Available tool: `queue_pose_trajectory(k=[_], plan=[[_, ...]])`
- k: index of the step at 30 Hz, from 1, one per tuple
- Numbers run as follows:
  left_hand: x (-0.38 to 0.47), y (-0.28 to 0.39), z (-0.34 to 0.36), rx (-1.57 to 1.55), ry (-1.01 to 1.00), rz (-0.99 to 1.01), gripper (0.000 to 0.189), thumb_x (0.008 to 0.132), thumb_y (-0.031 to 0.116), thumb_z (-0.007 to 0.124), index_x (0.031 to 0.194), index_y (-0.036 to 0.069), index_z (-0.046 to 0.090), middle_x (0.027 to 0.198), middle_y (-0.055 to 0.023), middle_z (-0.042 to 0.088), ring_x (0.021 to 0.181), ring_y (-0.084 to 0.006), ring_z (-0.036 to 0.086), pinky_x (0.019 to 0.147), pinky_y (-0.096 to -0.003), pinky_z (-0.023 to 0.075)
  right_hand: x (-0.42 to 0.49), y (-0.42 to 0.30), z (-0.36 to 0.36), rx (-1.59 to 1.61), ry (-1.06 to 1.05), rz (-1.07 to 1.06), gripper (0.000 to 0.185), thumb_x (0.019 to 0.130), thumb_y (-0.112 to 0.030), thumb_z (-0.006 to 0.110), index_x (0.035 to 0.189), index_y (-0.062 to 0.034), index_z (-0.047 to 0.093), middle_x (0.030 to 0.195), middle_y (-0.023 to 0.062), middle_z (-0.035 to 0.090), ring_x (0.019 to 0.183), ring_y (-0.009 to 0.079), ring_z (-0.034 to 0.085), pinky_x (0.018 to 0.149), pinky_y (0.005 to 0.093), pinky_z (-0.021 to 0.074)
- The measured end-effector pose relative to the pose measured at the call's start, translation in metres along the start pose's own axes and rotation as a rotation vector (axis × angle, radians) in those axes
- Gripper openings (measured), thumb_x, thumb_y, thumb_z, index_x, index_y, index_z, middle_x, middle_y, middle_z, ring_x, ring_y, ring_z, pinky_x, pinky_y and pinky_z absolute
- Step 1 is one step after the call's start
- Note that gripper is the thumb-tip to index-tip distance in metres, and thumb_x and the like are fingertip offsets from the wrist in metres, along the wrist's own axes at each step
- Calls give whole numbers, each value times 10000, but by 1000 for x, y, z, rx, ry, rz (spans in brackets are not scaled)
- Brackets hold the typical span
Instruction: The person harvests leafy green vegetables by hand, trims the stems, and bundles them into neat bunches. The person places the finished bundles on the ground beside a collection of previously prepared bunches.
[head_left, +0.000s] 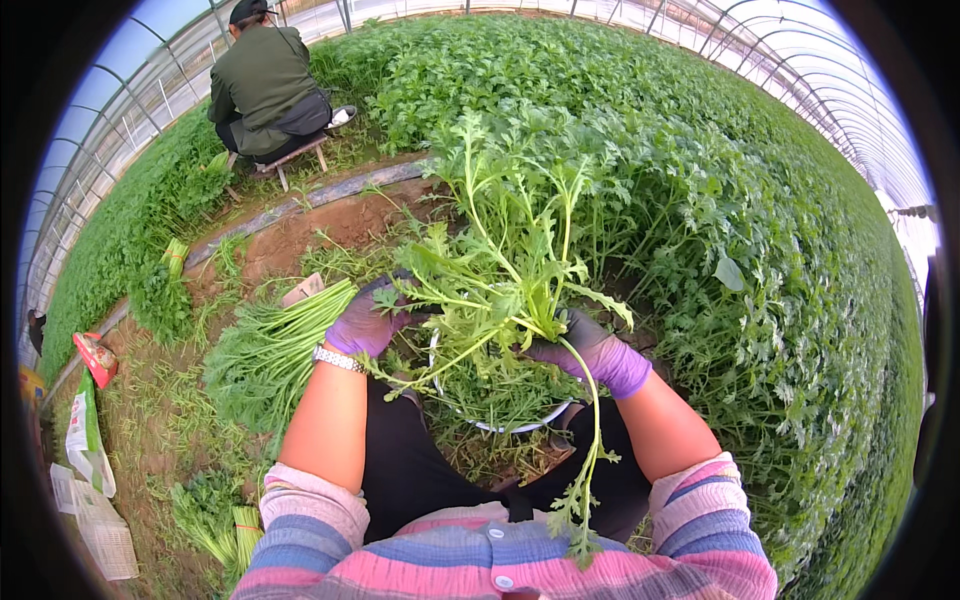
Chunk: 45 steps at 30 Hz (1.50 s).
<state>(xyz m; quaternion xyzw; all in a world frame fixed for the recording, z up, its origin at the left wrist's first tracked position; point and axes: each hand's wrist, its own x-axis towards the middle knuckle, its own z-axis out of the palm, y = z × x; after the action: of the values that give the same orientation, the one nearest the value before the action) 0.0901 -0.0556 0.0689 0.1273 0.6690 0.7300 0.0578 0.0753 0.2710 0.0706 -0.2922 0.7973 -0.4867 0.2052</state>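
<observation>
My right hand, in a purple glove with darkened fingers, is closed around the base of a leafy green plant. The plant's stems fan up and left, and one long stem hangs down over my lap. My left hand, gloved alike, is at the plant's left leaves; its fingers are partly hidden, so whether it grips a leaf is unclear. Below both hands, a white-rimmed basin holds loose green trimmings. A pile of cut stems lies on the ground beside my left hand.
Dense leafy crop grows ahead and to the right. A co-worker sits on a low stool at the upper left. Banded bundles of greens, a red bag and a plastic basket lie on the left.
</observation>
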Motion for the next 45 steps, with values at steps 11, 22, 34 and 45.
queue_pose_trajectory(k=[11, 22, 34, 45], plan=[[49, -9, 21, -780, -109, -318, 501, 937, 349, 549, 1342, 58, 509, 1339, -195, 534, 1206, -290, 547, 1029, -469, 439, 4, -13, 7, -92, 14, -37, 441, 860, -198, 710, 1260, -67, 578, 1175, 119, 656, 1087, 230, 618, 955, 352, 477], [53, -38, 44, -349, -381, -591, 587, 888, 514, 630, 1226, 36, 576, 1078, -70, 652, 876, -152, 588, 705, -285, 503, 6, 7, -34, 441, 291, 338, 333, 838, -208, 743, 1114, -45, 654, 911, 30, 690, 816, 121, 615, 757, 272, 488], [43, -7, -19, 229, 252, -348, 159, 880, 202, 656, 906, 47, 634, 714, 1, 612, 515, -59, 443, 482, -219, 367, 20, 49, -20, -627, -52, 550, 612, 750, -393, 707, 1174, 26, 565, 1052, 228, 663, 992, 365, 645, 885, 429, 499], [47, -33, 6, 577, 102, -332, 358, 828, 145, 737, 1127, -14, 621, 901, -33, 644, 783, -102, 567, 700, -246, 469, 35, 67, -25, -464, 169, 579, 415, 809, -367, 638, 1083, -56, 660, 986, 179, 696, 938, 324, 672, 867, 402, 509]])
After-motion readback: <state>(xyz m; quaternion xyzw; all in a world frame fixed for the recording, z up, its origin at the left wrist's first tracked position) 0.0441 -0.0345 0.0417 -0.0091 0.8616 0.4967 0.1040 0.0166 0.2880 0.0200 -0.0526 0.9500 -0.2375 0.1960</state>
